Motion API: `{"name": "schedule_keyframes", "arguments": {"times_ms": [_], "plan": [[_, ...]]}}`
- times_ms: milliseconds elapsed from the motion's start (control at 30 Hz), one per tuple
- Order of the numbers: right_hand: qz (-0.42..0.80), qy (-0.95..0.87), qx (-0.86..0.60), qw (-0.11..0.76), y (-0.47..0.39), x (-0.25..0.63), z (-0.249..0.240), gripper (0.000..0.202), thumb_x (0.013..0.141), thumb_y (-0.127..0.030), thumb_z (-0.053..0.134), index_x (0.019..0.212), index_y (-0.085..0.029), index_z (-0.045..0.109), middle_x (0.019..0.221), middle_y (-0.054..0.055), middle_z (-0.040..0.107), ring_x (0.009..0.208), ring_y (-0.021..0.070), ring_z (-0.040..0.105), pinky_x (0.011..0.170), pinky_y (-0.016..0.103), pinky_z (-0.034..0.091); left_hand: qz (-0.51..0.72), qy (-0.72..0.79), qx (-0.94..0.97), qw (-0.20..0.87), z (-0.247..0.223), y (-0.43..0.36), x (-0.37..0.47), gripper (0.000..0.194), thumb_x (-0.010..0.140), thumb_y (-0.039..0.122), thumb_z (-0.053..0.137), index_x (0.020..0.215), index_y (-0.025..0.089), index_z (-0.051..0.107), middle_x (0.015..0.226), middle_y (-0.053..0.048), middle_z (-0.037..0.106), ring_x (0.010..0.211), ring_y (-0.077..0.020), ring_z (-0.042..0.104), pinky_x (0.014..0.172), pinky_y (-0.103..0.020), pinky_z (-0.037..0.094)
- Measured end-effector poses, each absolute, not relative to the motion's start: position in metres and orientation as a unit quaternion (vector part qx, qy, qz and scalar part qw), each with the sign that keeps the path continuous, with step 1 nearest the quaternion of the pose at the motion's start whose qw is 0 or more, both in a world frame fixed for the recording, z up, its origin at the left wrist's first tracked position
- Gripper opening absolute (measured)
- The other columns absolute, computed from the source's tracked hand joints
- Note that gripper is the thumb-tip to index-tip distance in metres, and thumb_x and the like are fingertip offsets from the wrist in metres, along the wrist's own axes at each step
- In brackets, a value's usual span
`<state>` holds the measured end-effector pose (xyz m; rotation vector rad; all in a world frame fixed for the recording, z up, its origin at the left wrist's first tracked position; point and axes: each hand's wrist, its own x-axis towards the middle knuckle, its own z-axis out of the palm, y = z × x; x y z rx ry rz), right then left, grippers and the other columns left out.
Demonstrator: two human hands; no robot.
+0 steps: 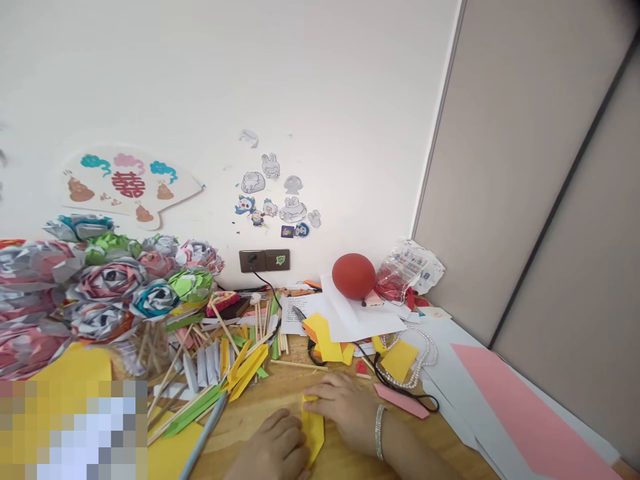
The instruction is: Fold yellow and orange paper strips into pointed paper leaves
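A folded strip of yellow paper (313,430) lies on the wooden table in front of me. My left hand (277,443) is at its left edge, fingers curled and pressed down onto the paper. From the right, my right hand (343,408) grips the upper end, its fingers bent over the top; a silvery bracelet is on that wrist. The fingertips of both hands are partly hidden. Left of my hands are folded yellow paper pieces (249,369), green strips (194,410) and a grey stick-like thing (205,433).
Folded paper flowers (115,280) crowd the left side. Wooden sticks (257,320) lie behind my hands. Farther back, a red balloon (353,276) rests on white paper (345,320). A bead string (434,353), black cord (423,399) and pink paper sheet (520,407) lie right.
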<state>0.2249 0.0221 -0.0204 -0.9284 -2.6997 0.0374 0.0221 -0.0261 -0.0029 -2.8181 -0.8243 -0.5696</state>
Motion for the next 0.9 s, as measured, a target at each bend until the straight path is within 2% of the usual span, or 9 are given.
{"name": "schedule_keyframes", "arguments": {"times_ms": [133, 233, 367, 500, 567, 633, 700, 900], "plan": [[-0.014, -0.922, -0.354, 0.158, 0.023, 0.227, -0.020, 0.031, 0.088, -0.015, 0.049, 0.112, -0.032, 0.059, 0.111, -0.002, 0.061, 0.102, 0.0186, 0.047, 0.084, 0.032, 0.039, -0.224, -0.298, -0.920, 0.116, -0.012, -0.018, 0.016, 0.015, 0.082, 0.020, 0.049, 0.070, 0.022, 0.056, 0.069, -0.001, 0.064, 0.069, -0.0184, 0.060, 0.079, -0.036, 0.050], [-0.031, -0.917, -0.366, 0.153, 0.024, 0.226, -0.020, 0.029, 0.088, -0.018, 0.052, 0.111, -0.032, 0.058, 0.098, -0.001, 0.062, 0.094, 0.0185, 0.048, 0.079, 0.031, 0.039, -0.237, -0.309, -0.910, 0.142, -0.015, -0.011, 0.010, 0.015, 0.081, 0.014, 0.046, 0.073, 0.022, 0.056, 0.067, 0.000, 0.065, 0.066, -0.0185, 0.061, 0.074, -0.034, 0.051], [-0.038, -0.913, -0.376, 0.153, 0.024, 0.225, -0.020, 0.029, 0.085, -0.028, 0.059, 0.114, -0.025, 0.055, 0.096, 0.001, 0.061, 0.094, 0.0194, 0.048, 0.080, 0.031, 0.039, -0.256, -0.329, -0.897, 0.146, -0.019, -0.005, 0.003, 0.025, 0.079, 0.008, 0.042, 0.096, 0.021, 0.055, 0.081, -0.003, 0.069, 0.073, -0.0187, 0.064, 0.070, -0.030, 0.052], [-0.057, -0.916, -0.367, 0.149, 0.025, 0.222, -0.025, 0.012, 0.086, -0.029, 0.057, 0.094, -0.020, 0.059, 0.091, 0.003, 0.060, 0.090, 0.0192, 0.048, 0.077, 0.032, 0.038, -0.293, -0.367, -0.871, 0.148, -0.024, -0.004, -0.005, 0.039, 0.075, 0.010, 0.046, 0.113, 0.020, 0.048, 0.095, -0.006, 0.068, 0.084, -0.0201, 0.065, 0.073, -0.028, 0.052], [-0.077, -0.922, -0.349, 0.147, 0.026, 0.221, -0.027, 0.009, 0.088, -0.028, 0.054, 0.087, -0.019, 0.058, 0.087, 0.003, 0.059, 0.087, 0.0191, 0.048, 0.074, 0.032, 0.037, -0.288, -0.397, -0.860, 0.140, -0.022, -0.003, -0.007, 0.031, 0.075, 0.012, 0.049, 0.104, 0.021, 0.052, 0.096, -0.006, 0.067, 0.086, -0.0217, 0.064, 0.074, -0.030, 0.051], [-0.093, -0.923, -0.341, 0.151, 0.026, 0.221, -0.029, 0.009, 0.088, -0.026, 0.053, 0.085, -0.019, 0.058, 0.085, 0.002, 0.059, 0.085, 0.0191, 0.047, 0.072, 0.032, 0.037, -0.254, -0.424, -0.861, 0.118, -0.018, -0.003, -0.009, 0.014, 0.076, 0.012, 0.049, 0.083, 0.022, 0.055, 0.086, -0.004, 0.066, 0.079, -0.0211, 0.063, 0.069, -0.030, 0.050], [-0.099, -0.922, -0.340, 0.158, 0.026, 0.220, -0.029, 0.008, 0.087, -0.026, 0.055, 0.084, -0.019, 0.058, 0.086, 0.002, 0.059, 0.085, 0.0188, 0.047, 0.072, 0.032, 0.036, -0.214, -0.437, -0.869, 0.090, -0.013, -0.002, -0.009, 0.014, 0.078, 0.013, 0.048, 0.069, 0.022, 0.054, 0.075, -0.001, 0.063, 0.070, -0.0187, 0.062, 0.063, -0.027, 0.048], [-0.075, -0.921, -0.351, 0.153, 0.027, 0.220, -0.031, 0.018, 0.084, -0.037, 0.061, 0.083, -0.020, 0.060, 0.087, 0.000, 0.059, 0.086, 0.0174, 0.047, 0.073, 0.032, 0.036, -0.154, -0.427, -0.887, 0.084, -0.008, -0.003, -0.006, 0.020, 0.082, 0.012, 0.048, 0.067, 0.020, 0.058, 0.072, -0.001, 0.063, 0.067, -0.0185, 0.061, 0.061, -0.027, 0.046]]}}
